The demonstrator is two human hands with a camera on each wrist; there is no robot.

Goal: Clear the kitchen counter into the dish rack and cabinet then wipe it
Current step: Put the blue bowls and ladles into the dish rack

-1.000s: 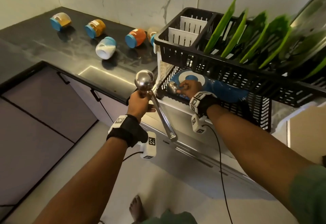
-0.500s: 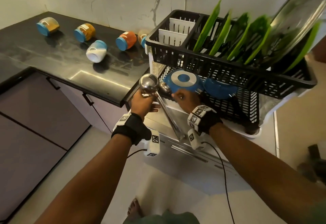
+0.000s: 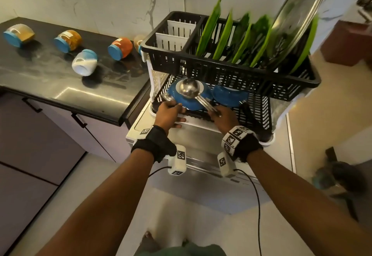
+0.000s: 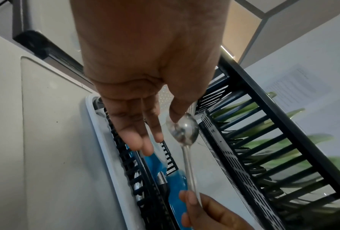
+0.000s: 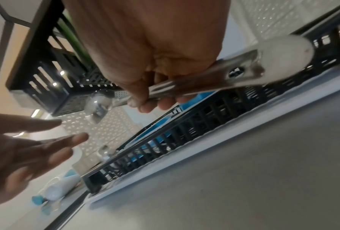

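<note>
Your right hand (image 3: 224,119) is clamped round the handles of two steel utensils: a big ladle (image 3: 189,90) w/ its bowl over the blue bowls (image 3: 188,102) in the lower tier of the dish rack (image 3: 231,78), and a smaller spoon (image 4: 185,132). Your left hand (image 3: 169,114) has fingers straight and apart, holding nothing; in the left wrist view the thumb is at the spoon's bowl, can't tell if touching. Upper tier holds green plates (image 3: 223,34) on edge and a steel lid (image 3: 298,16) leaning at the right end. On the dark table (image 3: 40,78), left of the rack, blue-lidded jars (image 3: 68,41) and a white-blue cup (image 3: 84,65) lie on their sides, well apart from your hands.
</note>
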